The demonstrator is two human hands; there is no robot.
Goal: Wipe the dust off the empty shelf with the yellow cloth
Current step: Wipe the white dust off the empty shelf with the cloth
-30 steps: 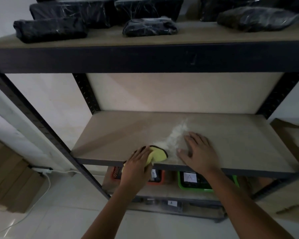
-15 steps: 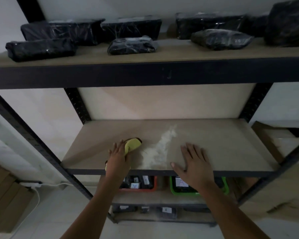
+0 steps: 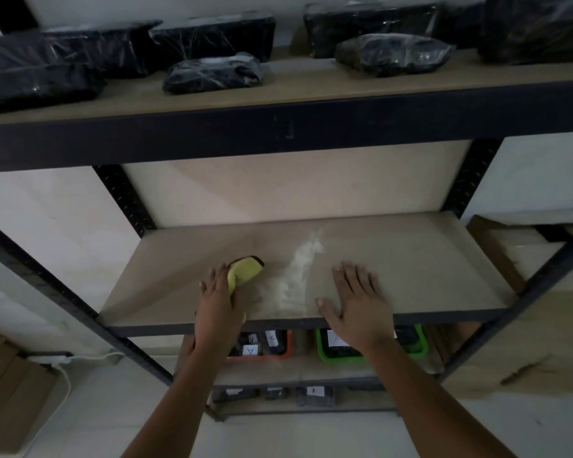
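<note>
Head view: my left hand [image 3: 217, 300] holds the yellow cloth [image 3: 244, 270] pressed to the empty shelf [image 3: 411, 259], just left of the white dust streak [image 3: 296, 276]. My right hand [image 3: 356, 300] lies flat, fingers spread, on the board right of the streak, near the front edge. Risk: a sweep toward me would push powder over the lip into the orange bin [image 3: 262, 347] and green bin [image 3: 371, 348] below. A rightward stroke would drive dust against my resting palm.

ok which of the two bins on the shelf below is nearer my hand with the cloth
The orange bin, below the left hand holding the yellow cloth. The green bin sits under the right hand.
</note>
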